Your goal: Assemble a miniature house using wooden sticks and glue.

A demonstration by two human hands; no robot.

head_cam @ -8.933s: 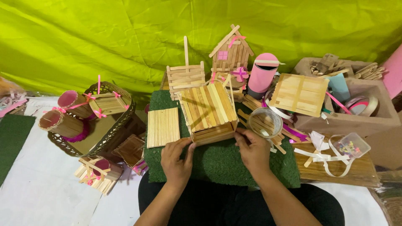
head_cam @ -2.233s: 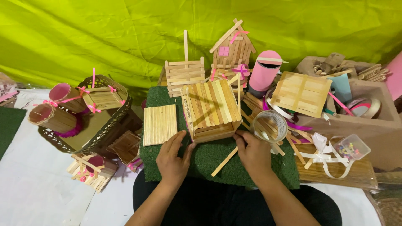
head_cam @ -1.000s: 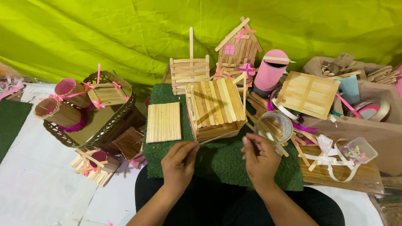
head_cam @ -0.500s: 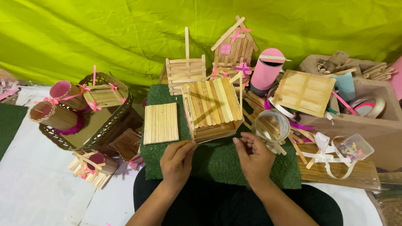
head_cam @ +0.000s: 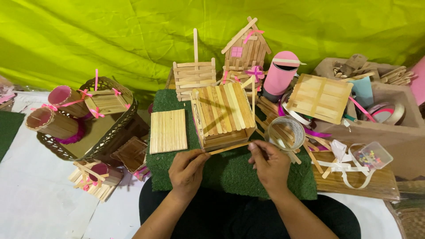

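A wooden craft-stick box (head_cam: 222, 116) stands on a green turf mat (head_cam: 230, 170) in front of me. Along its near bottom edge lies a single craft stick (head_cam: 228, 148), held level between both hands. My left hand (head_cam: 187, 171) pinches the stick's left end. My right hand (head_cam: 270, 165) holds its right end with thumb and fingertips. A flat panel of glued sticks (head_cam: 168, 131) lies on the mat just left of the box.
A stick house (head_cam: 246, 48), a small stick fence box (head_cam: 195, 79) and a pink cylinder (head_cam: 280, 75) stand behind. A roll of clear tape (head_cam: 286, 132), loose sticks, a cardboard box (head_cam: 389, 119) and a bead container (head_cam: 372, 155) are to the right; a basket (head_cam: 88, 119) to the left.
Half a second ago my hands were apart near the box front. Now both have closed on one stick and brought it up against the box's near bottom edge.
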